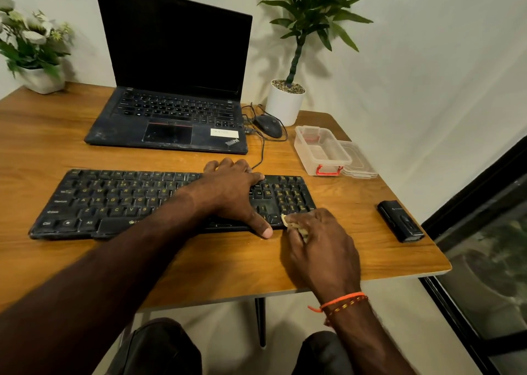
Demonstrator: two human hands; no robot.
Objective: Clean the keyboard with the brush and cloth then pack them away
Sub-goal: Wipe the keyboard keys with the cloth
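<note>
A black, dusty keyboard (pixel 114 200) lies across the middle of the wooden desk (pixel 57 135). My left hand (pixel 233 192) rests spread on its right-middle part, thumb over the front edge, holding it down. My right hand (pixel 316 240) grips a small bunched yellowish cloth (pixel 288 223) and presses it against the keyboard's front right corner, near the arrow keys. Most of the cloth is hidden inside the hand. A black brush case (pixel 400 220) lies on the desk to the right of the keyboard. An open clear plastic box (pixel 322 150) with red clips stands behind it.
An open black laptop (pixel 171 117) sits behind the keyboard, with a wired mouse (pixel 268 125) to its right. The box's lid (pixel 359 160) lies beside the box. A white potted plant (pixel 285 103) stands at the back right, a flower pot (pixel 40 80) at the back left. The desk edge is near on the right.
</note>
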